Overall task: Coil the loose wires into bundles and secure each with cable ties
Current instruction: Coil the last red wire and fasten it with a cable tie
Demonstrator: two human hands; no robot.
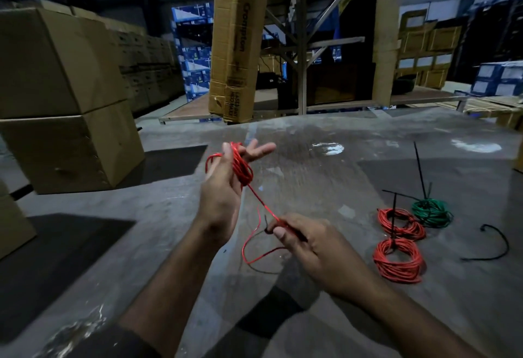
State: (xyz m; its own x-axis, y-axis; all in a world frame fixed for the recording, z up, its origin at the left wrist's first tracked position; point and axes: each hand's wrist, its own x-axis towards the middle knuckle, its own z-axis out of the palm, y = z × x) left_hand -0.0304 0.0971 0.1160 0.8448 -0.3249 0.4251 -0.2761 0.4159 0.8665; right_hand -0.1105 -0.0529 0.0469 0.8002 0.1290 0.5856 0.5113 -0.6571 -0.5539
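Head view. The left hand (pixel 223 188) was raised above the concrete floor (pixel 311 176), fingers spread, and a red wire coil (pixel 243 169) was looped around them, with the thumb laid against its near side. From the coil's lower edge a taut red strand (pixel 261 202) ran down and to the right into the right hand (pixel 305 241), where it was pinched between thumb and fingertips. A black cable tie (pixel 295 233) appeared to be held in the same pinch, though this could not be told with certainty. Below the right hand a slack red tail (pixel 249 247) hung in a loop.

The strand's long axis was noted as diagonal, upper left to lower right, between the two hands; the right hand lay nearer the free end, the left hand nearer the coil. Any further wrap was judged to turn on that line being carried up and around the left fingers.

To the right, on the floor, two tied red bundles (pixel 397 261) and one green bundle (pixel 431 213) lay close together, with a loose black tie (pixel 498 241) just beyond.
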